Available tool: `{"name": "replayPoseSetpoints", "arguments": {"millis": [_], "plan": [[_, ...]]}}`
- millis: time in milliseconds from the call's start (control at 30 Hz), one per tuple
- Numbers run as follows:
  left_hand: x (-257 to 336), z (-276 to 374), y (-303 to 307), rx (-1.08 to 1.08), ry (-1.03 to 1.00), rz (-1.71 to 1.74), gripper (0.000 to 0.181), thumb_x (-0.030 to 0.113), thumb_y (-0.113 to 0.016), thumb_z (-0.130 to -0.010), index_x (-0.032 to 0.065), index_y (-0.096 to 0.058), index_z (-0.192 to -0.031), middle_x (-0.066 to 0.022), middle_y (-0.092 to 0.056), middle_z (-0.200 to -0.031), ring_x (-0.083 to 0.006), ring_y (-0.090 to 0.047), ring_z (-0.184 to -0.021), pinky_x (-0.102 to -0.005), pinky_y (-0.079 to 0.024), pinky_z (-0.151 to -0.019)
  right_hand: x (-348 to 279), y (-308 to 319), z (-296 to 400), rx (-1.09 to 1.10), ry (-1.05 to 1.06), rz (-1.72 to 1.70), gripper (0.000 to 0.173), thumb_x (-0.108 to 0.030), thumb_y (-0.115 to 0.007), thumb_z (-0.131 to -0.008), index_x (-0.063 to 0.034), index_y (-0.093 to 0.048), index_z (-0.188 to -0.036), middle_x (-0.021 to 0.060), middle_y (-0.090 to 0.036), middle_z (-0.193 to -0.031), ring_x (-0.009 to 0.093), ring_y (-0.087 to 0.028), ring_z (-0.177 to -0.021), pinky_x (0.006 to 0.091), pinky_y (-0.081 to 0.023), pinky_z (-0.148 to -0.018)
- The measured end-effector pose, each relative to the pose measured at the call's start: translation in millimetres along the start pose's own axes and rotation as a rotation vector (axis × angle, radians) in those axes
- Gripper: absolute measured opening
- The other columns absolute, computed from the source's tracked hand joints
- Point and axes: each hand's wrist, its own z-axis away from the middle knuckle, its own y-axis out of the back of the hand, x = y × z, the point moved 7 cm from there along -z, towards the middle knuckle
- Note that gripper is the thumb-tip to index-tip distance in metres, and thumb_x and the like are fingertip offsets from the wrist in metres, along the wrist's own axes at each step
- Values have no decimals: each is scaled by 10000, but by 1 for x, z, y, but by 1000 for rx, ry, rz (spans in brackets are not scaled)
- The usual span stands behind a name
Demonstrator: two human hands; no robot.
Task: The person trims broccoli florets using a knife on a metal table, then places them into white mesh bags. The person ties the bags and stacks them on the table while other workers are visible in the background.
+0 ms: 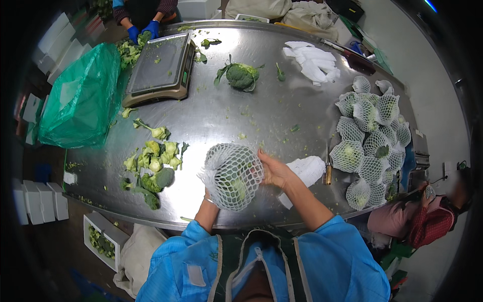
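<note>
In front of me a broccoli head in a white foam net sleeve (234,179) is held just above the steel table. My right hand (273,170) grips its right side, the thumb pointing up along the mesh. My left hand (207,195) goes under the left side; the net hides most of its fingers. To the right lie a stack of white foam nets (307,170) and a knife with a wooden handle (328,175). Cut broccoli stems (154,164) and a small broccoli floret (165,177) are heaped at the left.
Several netted broccoli heads (366,139) pile up at the right edge. A bare broccoli (241,76), a weighing scale (158,68), more white nets (313,62) and a green plastic bag (81,98) rest farther out. Blue-gloved hands (151,30) work beyond the scale; another person (419,215) sits at right.
</note>
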Motion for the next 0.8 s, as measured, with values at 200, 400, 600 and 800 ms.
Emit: {"name": "replayPoseSetpoints", "arguments": {"millis": [200,400,600,800], "plan": [[2,6,-38,-37,-26,-63,462,296,-320,-944,-5,-401,-1284,-179,-494,-1248,-300,-522,-1097,-433,-443,-933,10,-3,4,-166,243,-78,327,-183,-561,-872,35,-522,-1112,146,-590,-1087,237,-581,-984,374,-454,-891],[-15,4,-64,-65,-110,-64,451,282,-322,-943,-6,-407,-1280,-180,-500,-1241,-300,-526,-1093,-433,-449,-925,2,-35,43,-591,339,-240,294,-232,-498,-906,-20,-503,-1110,124,-594,-1041,236,-584,-938,403,-460,-855],[-20,-23,-54,54,-71,59,387,198,-316,-938,1,-456,-1240,-169,-529,-1207,-291,-545,-1067,-415,-471,-897,13,6,49,142,347,-435,241,-235,-513,-900,-41,-528,-1042,72,-609,-938,191,-589,-859,365,-472,-824],[-41,-47,-38,185,80,40,406,252,-274,-948,55,-454,-1253,-116,-534,-1215,-255,-533,-1084,-397,-441,-933,14,65,38,-112,430,-416,311,-201,-467,-921,-37,-477,-1185,108,-577,-1138,232,-562,-1039,412,-445,-911]]}}
